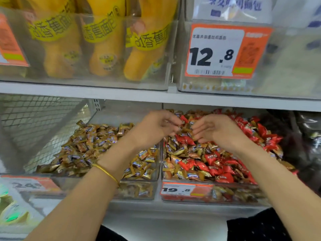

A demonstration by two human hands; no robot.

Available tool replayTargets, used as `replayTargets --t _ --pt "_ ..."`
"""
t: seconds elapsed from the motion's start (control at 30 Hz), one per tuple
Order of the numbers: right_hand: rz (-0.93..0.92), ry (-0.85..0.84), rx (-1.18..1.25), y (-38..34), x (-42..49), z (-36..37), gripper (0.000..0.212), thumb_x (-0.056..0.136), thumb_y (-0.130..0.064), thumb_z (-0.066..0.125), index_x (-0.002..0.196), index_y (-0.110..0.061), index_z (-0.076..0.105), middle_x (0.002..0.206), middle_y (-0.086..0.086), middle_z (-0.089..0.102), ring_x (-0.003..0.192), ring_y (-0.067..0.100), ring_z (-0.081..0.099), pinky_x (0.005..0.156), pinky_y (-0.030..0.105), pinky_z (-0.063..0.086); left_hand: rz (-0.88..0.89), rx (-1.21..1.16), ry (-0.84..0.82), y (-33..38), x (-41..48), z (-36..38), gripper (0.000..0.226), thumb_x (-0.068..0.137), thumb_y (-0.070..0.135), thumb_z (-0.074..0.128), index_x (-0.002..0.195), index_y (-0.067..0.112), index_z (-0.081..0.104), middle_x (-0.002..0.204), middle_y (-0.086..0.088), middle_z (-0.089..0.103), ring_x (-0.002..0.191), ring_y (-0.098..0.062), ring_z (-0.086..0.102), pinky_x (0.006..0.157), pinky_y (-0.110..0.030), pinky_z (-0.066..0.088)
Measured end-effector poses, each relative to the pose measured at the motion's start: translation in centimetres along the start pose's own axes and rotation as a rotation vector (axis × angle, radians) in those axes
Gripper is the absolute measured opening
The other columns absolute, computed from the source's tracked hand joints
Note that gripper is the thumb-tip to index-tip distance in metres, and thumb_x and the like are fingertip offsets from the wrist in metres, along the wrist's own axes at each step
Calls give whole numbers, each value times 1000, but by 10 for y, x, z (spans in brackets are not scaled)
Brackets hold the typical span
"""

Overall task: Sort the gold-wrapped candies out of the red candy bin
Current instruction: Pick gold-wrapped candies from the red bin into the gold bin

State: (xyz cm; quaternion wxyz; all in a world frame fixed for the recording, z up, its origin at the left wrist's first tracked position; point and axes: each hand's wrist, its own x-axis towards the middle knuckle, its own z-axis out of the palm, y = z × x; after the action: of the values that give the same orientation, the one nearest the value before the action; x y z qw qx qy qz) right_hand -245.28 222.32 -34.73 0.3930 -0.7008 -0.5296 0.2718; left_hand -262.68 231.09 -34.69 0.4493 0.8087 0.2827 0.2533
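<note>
The gold-wrapped candies (180, 151) lie scattered among red candies (187, 163) inside the red candy bin (234, 193), thickest along its left half. They look light, small and pillow-shaped, their crinkly foil slick enough to slide off the heap, so I would pinch each by a twisted, flattened end rather than its plump middle. Over the bin's back left corner the left hand (154, 129) has its grip curled, thumb and fingertips drawn together on what looks like one gold piece, though blur hides the detail. The right hand (218, 131) is just beside it, grip loose and spread, fingertips grazing the pile. Left of the bin, wall to wall, stands a clear bin (139, 188) of all-gold candies — the likely destination. On the red bin's front hangs an orange price tag (185, 189).
</note>
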Motion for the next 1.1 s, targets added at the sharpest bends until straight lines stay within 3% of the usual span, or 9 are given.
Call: replayTargets --t 0.1,0.2,0.27,0.33,0.47,0.63,0.73,1.0,1.1 --pt "-88 -144 -273 9 11 18 18 85 -8 67 103 -11 68 102 4 68 93 13 64 76 12 49 120 320 -38 0 9 8 19 89 3 56 102 13 68 99 4 62 68 9 56 65 -6 42" --pt "-144 -247 -357 17 20 37 54 80 -35 72 128 -16 55 120 -4 56 102 5 52 76 3 40 173 488 6 -5 16 9 18 86 2 59 93 14 70 104 1 63 89 -8 57 81 -20 47" --pt "-188 -262 -464 22 28 47 77 75 -51 71 140 -22 42 138 2 44 121 14 42 95 19 41 164 478 77 -10 19 7 19 86 -1 57 91 14 69 102 2 61 96 -10 54 81 -7 39" --pt "-209 -251 -612 23 34 55 78 73 -59 68 140 -28 42 144 7 37 132 23 33 106 37 37 116 424 127 -14 21 6 23 87 -2 54 91 16 67 103 4 59 99 -8 53 80 -1 35" --pt "-238 -166 -735 19 39 53 49 82 -35 68 128 -24 54 126 6 49 114 26 51 89 37 48 87 306 140 -16 22 7 30 88 -3 51 86 24 64 103 4 61 104 -11 55 97 -31 45" --pt "-188 -242 -828 16 40 59 79 73 -56 69 139 -25 39 127 1 56 113 24 55 84 36 50 66 226 131 -17 18 7 32 91 5 54 82 34 62 110 3 60 105 -12 57 97 -36 46" --pt "-199 -217 -885 16 44 68 66 74 -47 72 132 -26 48 111 0 60 101 23 59 70 31 46 59 216 134 -17 18 8 33 92 5 52 82 35 61 112 3 59 105 -12 57 96 -33 46" --pt "-156 -165 -442 20 44 43 47 73 -16 79 117 -21 62 121 4 60 113 20 55 93 33 47 59 222 161 -12 16 9 28 92 2 50 88 26 64 109 4 63 99 -7 56 85 -13 42" --pt "-117 -78 -253 21 39 21 45 72 -13 79 113 -24 63 122 3 60 106 14 59 84 24 46 105 265 202 -8 16 11 24 91 3 50 94 21 66 106 4 62 97 -5 54 74 3 35"
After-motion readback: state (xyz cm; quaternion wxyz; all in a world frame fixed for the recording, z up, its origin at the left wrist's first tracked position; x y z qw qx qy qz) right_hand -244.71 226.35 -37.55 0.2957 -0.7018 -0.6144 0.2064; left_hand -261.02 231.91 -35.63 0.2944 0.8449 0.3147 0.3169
